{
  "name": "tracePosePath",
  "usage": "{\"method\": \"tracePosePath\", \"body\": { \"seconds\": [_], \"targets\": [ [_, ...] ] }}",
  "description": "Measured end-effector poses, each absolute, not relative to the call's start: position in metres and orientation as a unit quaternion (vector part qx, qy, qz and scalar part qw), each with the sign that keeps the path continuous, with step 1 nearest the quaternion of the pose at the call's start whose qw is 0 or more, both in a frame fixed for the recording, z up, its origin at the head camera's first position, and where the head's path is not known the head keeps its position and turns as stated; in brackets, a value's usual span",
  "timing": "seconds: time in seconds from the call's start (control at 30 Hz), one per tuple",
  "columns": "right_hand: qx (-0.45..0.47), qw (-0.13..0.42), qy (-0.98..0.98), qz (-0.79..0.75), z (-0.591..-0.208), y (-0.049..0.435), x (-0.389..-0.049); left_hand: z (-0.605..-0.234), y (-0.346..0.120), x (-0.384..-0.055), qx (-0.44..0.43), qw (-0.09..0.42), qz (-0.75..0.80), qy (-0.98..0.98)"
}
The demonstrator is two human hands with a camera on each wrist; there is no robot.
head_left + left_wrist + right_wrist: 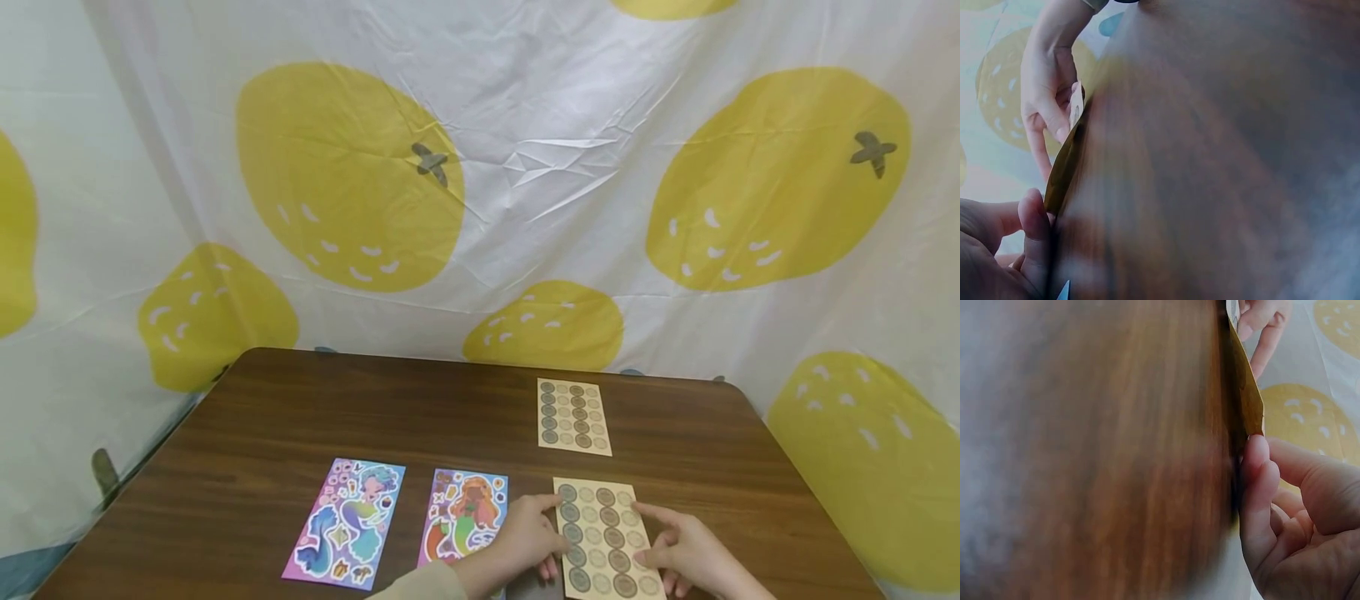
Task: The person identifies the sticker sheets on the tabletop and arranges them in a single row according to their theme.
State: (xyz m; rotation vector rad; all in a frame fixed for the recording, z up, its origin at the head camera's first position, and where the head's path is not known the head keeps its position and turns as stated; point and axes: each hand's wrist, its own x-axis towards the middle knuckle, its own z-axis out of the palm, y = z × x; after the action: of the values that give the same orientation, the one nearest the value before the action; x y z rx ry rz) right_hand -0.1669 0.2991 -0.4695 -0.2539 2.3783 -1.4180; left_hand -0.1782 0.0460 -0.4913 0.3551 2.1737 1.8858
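Note:
A tan sheet of round, coin-like stickers (602, 542) is held between both hands near the table's front. My left hand (525, 537) grips its left edge, index finger near the upper corner and thumb lower down. On the right edge my right hand (690, 550) has its index finger stretched toward the top and its thumb on the sheet's face. Seen edge-on in the right wrist view, the sheet (1246, 387) bows slightly and looks lifted off the wood. Partly behind the left forearm lies an orange-haired mermaid sticker sheet (468, 508).
A second tan sheet of round stickers (573, 417) lies farther back on the brown wooden table (420, 408). At the left is a blue-haired mermaid sticker sheet (345, 525). A white cloth with yellow fruit prints (555, 325) hangs behind the table.

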Motion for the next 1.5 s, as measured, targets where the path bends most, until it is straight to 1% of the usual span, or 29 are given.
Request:
{"method": "tracePosePath", "body": {
  "seconds": [0.37, 1.0, 1.33, 1.5],
  "targets": [
    [-0.070, 0.163, 0.866, -0.467, -0.4704, 0.2996, -0.1693, -0.4930, 0.0470, -0.1822, 0.127, 0.111, 0.619, 0.767],
    [-0.089, 0.160, 0.860, -0.477, -0.4729, 0.3029, -0.1669, -0.4950, 0.0474, -0.1804, 0.124, 0.113, 0.632, 0.757],
    [-0.088, 0.165, 0.856, -0.483, -0.4717, 0.3035, -0.1666, -0.4952, 0.0465, -0.1818, 0.116, 0.128, 0.642, 0.747],
    [-0.101, 0.156, 0.857, -0.481, -0.4708, 0.3027, -0.1672, -0.4932, 0.0459, -0.1822, 0.103, 0.142, 0.647, 0.742]
  ]
}}
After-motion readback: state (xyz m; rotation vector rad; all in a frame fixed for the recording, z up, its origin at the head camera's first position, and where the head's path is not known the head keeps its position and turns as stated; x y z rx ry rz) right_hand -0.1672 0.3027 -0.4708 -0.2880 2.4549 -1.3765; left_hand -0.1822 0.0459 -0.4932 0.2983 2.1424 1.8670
